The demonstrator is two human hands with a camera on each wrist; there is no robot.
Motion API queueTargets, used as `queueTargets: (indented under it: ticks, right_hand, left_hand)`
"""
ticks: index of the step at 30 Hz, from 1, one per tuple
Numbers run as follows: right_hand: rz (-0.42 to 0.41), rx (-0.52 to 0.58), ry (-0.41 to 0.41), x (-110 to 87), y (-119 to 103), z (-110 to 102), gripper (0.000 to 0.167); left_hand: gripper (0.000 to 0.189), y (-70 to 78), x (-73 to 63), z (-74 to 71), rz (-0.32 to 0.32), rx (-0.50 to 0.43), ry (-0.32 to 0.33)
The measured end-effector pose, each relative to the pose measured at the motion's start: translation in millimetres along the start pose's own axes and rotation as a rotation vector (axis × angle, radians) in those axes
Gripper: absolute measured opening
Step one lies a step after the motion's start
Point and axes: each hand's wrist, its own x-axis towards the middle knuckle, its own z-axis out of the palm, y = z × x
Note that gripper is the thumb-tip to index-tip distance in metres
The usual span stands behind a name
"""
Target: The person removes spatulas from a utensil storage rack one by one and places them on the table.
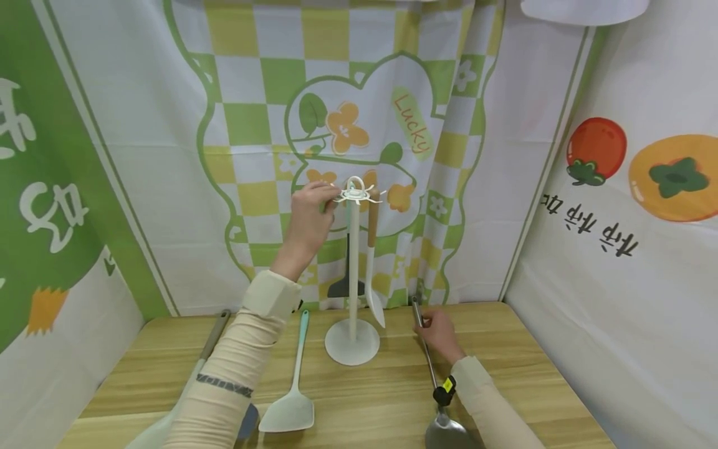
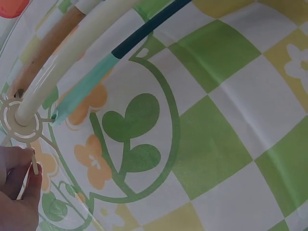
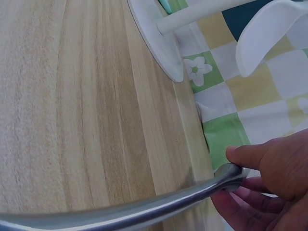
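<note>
A white utensil rack (image 1: 353, 268) stands upright on a round base, with a ring of hooks on top. My left hand (image 1: 311, 209) pinches one of these hooks between thumb and fingers, as the left wrist view shows closely. From the rack hang a white spoon-like utensil with a wooden handle (image 1: 373, 227) and a dark-headed spatula (image 1: 346, 280) with a teal handle. At the right, my right hand (image 1: 440, 333) grips the handle end of a long steel cooking utensil (image 1: 430, 365). Its wide rounded head lies toward the front, partly cut off by the view's lower edge.
Left of the rack, a pale turner with a teal handle (image 1: 288, 411) lies on the wooden table (image 1: 387, 405). Farther left, a grey-handled utensil (image 1: 215, 337) and a blue-grey piece (image 1: 248, 422) are partly hidden under my left arm. A patterned curtain (image 1: 241, 131) hangs behind.
</note>
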Motion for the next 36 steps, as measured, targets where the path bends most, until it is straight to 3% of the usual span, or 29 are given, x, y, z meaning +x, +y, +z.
queueTargets:
  ticks: [8, 15, 22, 27, 36]
  right_hand:
    - [0.007, -0.003, -0.006, 0.6, 3.9, 2.6, 0.026]
    - [-0.005, 0.000, -0.011, 0.4, 4.8, 4.0, 0.018]
    - [0.002, -0.051, -0.015, 0.3, 9.3, 5.8, 0.015]
    - [-0.042, -0.092, 0.010, -1.0, 12.9, 6.3, 0.017]
    - [-0.037, -0.090, -0.004, -1.6, 15.9, 7.0, 0.020]
  left_hand:
    - [0.025, 1.5, 0.9, -1.1, -0.021, 0.063, -0.090]
    - [0.025, 3.1, 1.0, -1.4, -0.076, 0.057, -0.115]
    - [0.025, 4.6, 0.3, -0.8, -0.088, 0.063, -0.109]
    - [0.026, 4.2, -0.8, 0.2, -0.091, 0.062, -0.087]
    - [0.026, 2.5, -2.7, 3.5, -0.075, 0.055, -0.058]
